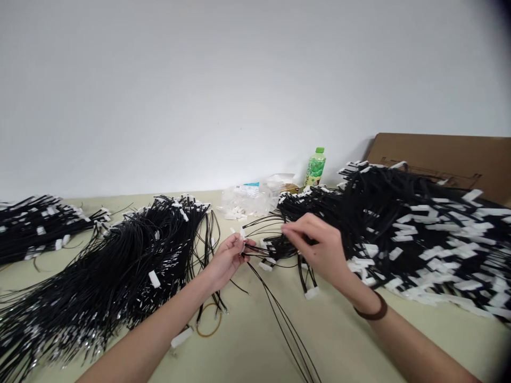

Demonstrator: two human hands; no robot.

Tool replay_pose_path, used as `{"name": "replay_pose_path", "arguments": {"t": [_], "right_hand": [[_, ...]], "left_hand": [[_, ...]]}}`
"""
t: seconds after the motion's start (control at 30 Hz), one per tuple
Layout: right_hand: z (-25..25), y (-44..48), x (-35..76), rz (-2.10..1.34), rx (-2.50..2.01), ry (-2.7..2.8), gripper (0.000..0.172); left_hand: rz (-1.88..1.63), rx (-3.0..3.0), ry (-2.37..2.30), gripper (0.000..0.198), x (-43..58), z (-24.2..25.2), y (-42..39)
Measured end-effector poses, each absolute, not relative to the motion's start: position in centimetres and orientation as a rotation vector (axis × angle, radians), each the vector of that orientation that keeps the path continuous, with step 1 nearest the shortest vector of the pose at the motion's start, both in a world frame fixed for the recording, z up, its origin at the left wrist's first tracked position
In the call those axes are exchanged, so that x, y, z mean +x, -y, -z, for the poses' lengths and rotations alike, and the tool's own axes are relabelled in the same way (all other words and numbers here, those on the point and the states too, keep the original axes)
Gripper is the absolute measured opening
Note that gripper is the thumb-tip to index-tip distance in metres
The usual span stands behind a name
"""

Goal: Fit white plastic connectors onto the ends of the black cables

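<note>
Near the middle of the table, my left hand is closed around a white plastic connector, mostly covered by the fingers. Thin black wires run from it down toward the table's front edge. To the right, my right hand is raised with thumb and forefinger pinched together. A thin black wire stretches from the connector to that pinch; its end is hidden by the fingertips. Below my right hand lies another white connector with black wires.
Large heaps of black wires lie at the left, with more wire harnesses with white connectors piled at the right. At the back are a clear plastic bag, a green-capped bottle and brown cardboard. A yellowish ring lies in front.
</note>
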State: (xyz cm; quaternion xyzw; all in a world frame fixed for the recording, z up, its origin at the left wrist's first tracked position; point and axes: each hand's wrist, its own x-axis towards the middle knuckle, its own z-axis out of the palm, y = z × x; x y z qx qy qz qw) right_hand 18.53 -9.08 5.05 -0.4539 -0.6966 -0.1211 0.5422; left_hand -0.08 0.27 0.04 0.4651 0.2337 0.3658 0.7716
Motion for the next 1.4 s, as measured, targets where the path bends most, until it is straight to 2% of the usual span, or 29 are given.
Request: {"name": "replay_pose_path", "arguments": {"t": [0.1, 0.27, 1.4], "right_hand": [[-4.2, 8.9, 17.8, 0.473, -1.054, 1.831, 0.009], [-3.5, 8.5, 17.6, 0.565, -1.108, 1.832, 0.010], [-3.2, 8.4, 17.7, 0.628, -1.019, 1.883, 0.011]], "left_hand": [[-0.770, 1.012, -0.483, 0.022, -0.1, 0.1, -0.3], [-0.753, 1.033, -0.467, 0.021, -0.1, 0.0, -0.2], [-0.721, 1.048, -0.466, 0.023, 0.0, -0.2, 0.1]]}}
